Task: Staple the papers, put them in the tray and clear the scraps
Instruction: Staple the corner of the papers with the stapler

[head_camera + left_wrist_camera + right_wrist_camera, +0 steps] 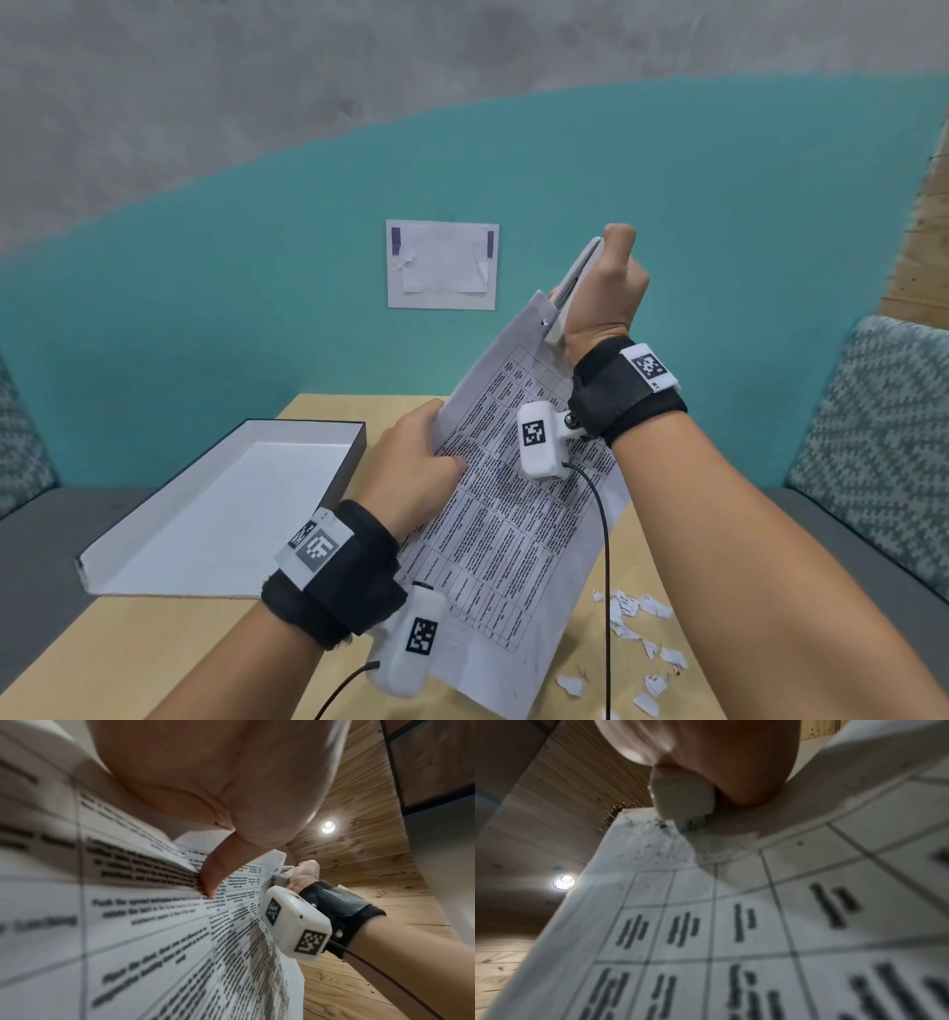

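Printed papers (513, 519) with a table of text are held tilted up above the wooden table. My left hand (416, 462) pinches their left edge, thumb on the front (213, 878). My right hand (606, 288) grips a white stapler (575, 282) whose mouth sits over the papers' top corner (659, 825). In the right wrist view the stapler (682, 797) bites that corner. The white tray (215, 509) lies to the left. Torn paper scraps (642, 632) lie on the table at the lower right.
The wooden table (128, 658) stands against a teal wall bearing a taped sheet (441, 264). Patterned cushions (883, 437) and grey seats flank the table. Camera cables hang from both wrists.
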`<state>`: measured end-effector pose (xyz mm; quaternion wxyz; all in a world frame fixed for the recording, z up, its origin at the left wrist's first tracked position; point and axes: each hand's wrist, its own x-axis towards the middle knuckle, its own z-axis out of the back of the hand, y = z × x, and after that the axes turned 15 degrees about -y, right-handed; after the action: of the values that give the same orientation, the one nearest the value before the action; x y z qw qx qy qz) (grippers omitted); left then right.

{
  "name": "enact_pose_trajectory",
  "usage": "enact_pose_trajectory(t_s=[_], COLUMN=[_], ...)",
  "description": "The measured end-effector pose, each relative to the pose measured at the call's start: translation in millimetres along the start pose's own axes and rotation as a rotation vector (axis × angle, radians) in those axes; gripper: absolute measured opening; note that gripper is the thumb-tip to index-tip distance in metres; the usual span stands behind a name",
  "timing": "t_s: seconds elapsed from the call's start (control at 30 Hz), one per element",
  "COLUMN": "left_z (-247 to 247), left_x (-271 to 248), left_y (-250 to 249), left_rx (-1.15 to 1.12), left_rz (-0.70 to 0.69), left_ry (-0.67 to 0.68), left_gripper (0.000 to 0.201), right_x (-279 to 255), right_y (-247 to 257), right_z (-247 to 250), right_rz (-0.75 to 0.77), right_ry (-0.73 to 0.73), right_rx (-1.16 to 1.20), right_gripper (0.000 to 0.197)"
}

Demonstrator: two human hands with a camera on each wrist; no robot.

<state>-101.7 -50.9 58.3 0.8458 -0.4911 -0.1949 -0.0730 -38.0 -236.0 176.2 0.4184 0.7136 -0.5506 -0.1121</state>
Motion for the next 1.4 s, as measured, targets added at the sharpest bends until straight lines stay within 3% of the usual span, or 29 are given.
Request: enact_pose_trajectory(t_s=[0.33,0.57,0.9,1.17,1.27,1.4], left_z=[-2,2,3,2,1,1], left_x=[-5,-2,1,1,1,0], left_y=[-5,-4,-2,0,1,1], left_rx=[0.032,0.080,0.056,0.120,0.129,0.140], left_rz=[-0.026,-0.033,-0.025,-0.053,-0.046,-0.037], left_ry=[-0.024,-0.025,-0.043,-0.077,-0.093,-0.100], left_gripper=[0.034,0.038,0.037,0.036,0.033,0.027], right_x=[1,1,-1,-3,-3,-3], right_y=[0,1,4,12,11,13], right_z=[4,11,8,5,5,4], right_rz=[-0.042,-0.107,-0.137,-0.154,-0.154,-0.269], right_ry=[-0.022,0.139,0.207,0.285,0.333,0.411], right_rx=[-0.012,-0.017,0.019,-0.191,-0.240,-0.221], right_gripper=[0.044,0.042,0.054,0.070,0.059,0.039])
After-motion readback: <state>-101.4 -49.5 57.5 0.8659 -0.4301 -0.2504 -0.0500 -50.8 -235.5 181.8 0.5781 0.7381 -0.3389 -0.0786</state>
